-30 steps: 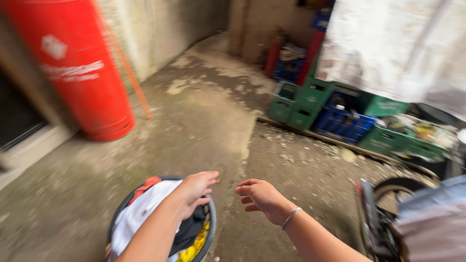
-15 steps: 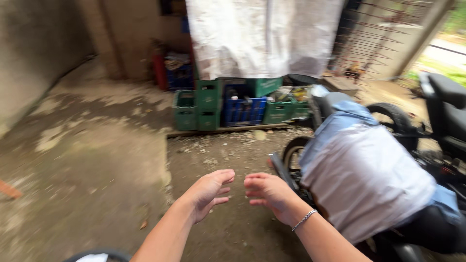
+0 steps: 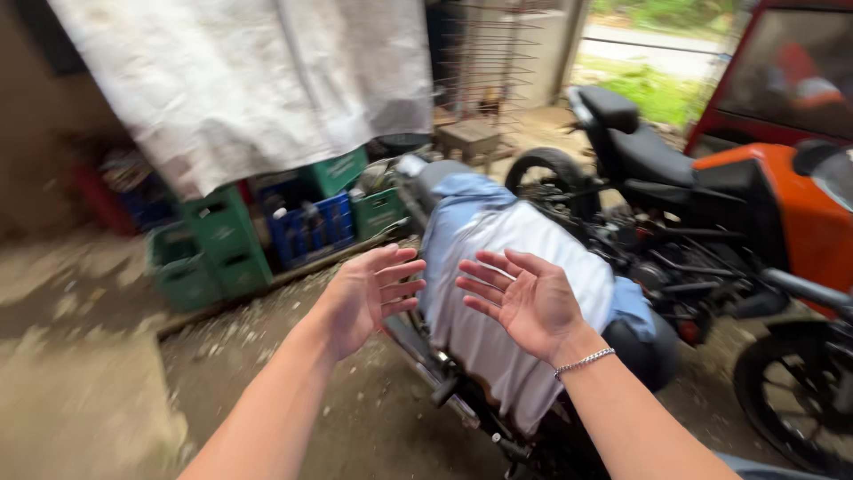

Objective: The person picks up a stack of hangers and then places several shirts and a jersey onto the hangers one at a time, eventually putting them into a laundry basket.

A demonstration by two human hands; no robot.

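Raised at centre frame, left hand (image 3: 369, 298) and right hand (image 3: 526, 302), fingers spread, palms facing, holding nothing, poised just above a pale blue-and-white cloth (image 3: 498, 276) draped over a motorcycle seat at centre. Parked at right, a second motorcycle (image 3: 711, 222) with orange bodywork, close alongside. Stacked at left, green and blue crates (image 3: 267, 236) beneath a hanging white sheet (image 3: 240, 80). Likely hazards: cloth slipping off the seat onto the gritty ground if tugged from one side only; fabric snagging on exposed engine parts; a forearm brushing the neighbouring machine in the narrow gap.
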